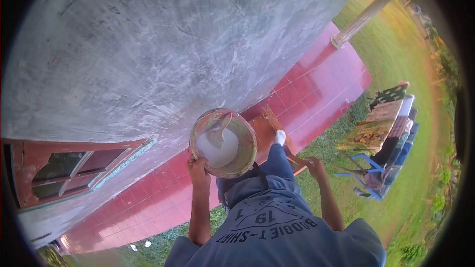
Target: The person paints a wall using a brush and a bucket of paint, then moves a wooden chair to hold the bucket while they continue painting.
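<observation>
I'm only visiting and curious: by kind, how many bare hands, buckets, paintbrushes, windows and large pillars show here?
Bare hands: 2 (left hand, right hand)
Bucket: 1
Paintbrush: 1
Window: 1
Large pillar: 1
Total: 6

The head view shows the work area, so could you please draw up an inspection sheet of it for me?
Surface: grey wall with pale, patchy streaks; reddish tiled floor along its foot, shiny in places.
Job's things: round bucket part-filled with white liquid; a brush rests inside, handle toward the far rim.
Clutter: two small white items on the grass, too small to identify.
Grippers: bare hands; left hand closed on the bucket's rim; right hand beside a wooden structure, grip unclear.
Cables: nothing seen.
Surroundings: red-framed window at the picture's left; column, and laundry on a blue rack, at its right.
</observation>
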`<state>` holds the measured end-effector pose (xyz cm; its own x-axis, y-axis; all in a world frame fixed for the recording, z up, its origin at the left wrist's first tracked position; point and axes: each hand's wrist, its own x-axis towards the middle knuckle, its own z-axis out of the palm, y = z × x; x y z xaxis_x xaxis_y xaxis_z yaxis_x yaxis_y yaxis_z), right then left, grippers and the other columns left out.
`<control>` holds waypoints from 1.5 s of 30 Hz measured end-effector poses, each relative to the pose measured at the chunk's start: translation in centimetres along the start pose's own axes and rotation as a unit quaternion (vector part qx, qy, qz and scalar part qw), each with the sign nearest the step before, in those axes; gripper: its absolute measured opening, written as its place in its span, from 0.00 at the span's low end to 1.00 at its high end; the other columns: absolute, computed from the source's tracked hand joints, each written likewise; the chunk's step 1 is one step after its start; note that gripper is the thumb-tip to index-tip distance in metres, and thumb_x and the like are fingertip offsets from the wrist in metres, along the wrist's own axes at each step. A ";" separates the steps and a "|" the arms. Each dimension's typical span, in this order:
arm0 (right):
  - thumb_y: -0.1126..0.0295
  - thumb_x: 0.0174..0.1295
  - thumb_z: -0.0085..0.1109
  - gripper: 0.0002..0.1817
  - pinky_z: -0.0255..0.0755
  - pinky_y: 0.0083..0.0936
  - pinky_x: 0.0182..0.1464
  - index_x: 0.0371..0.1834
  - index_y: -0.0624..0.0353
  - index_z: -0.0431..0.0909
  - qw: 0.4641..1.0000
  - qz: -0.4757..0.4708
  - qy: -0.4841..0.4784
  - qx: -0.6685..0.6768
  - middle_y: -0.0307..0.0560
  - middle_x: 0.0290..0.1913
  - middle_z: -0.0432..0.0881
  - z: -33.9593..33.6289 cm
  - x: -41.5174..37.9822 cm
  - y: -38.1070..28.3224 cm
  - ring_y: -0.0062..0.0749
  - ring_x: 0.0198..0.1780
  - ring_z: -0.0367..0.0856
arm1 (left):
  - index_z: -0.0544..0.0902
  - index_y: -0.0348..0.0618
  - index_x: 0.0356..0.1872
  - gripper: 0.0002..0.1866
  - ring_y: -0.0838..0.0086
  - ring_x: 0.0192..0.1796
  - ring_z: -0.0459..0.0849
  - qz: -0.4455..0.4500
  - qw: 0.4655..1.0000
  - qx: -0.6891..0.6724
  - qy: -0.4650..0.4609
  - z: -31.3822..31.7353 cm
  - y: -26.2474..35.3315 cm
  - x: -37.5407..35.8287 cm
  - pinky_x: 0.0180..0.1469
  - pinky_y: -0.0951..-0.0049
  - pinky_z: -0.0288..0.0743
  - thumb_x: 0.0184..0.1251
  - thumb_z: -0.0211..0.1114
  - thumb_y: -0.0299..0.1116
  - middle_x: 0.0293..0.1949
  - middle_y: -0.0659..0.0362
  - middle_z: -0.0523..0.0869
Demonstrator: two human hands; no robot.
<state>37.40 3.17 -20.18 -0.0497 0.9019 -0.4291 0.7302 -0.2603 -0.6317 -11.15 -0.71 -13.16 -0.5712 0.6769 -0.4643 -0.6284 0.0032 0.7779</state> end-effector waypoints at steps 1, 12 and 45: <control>0.62 0.65 0.64 0.17 0.79 0.32 0.46 0.53 0.59 0.84 0.999 0.028 0.010 -0.012 0.51 0.42 0.89 0.0 -1.5 0.7 0.35 0.43 0.88 | 0.81 0.38 0.29 0.11 0.79 0.21 0.76 -0.007 1.000 0.004 -0.004 0.0 0.1 0.1 0.26 0.79 0.69 0.44 0.56 0.14 0.23 0.63 0.80; 0.60 0.69 0.61 0.19 0.80 0.31 0.46 0.56 0.61 0.83 0.970 0.138 -0.187 0.068 0.49 0.44 0.89 6.2 -2.5 5.9 0.32 0.43 0.87 | 0.81 0.37 0.32 0.12 0.78 0.25 0.78 0.025 0.999 0.034 0.028 -0.9 -4.8 3.0 0.28 0.79 0.70 0.45 0.55 0.15 0.25 0.63 0.80; 0.46 0.67 0.59 0.28 0.75 0.42 0.51 0.57 0.57 0.74 0.747 0.508 0.181 0.389 0.51 0.47 0.83 48.5 -15.1 32.8 0.42 0.46 0.82 | 0.74 0.31 0.61 0.34 0.62 0.54 0.83 -0.178 0.939 0.191 -0.224 -3.9 -27.0 19.6 0.57 0.63 0.78 0.44 0.53 0.18 0.53 0.52 0.82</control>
<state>29.02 -35.73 -65.74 0.5507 0.1006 -0.8286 -0.3580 -0.8683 -0.3433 -7.43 9.63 -44.89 -0.0274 0.8239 -0.5660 -0.4543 0.4941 0.7413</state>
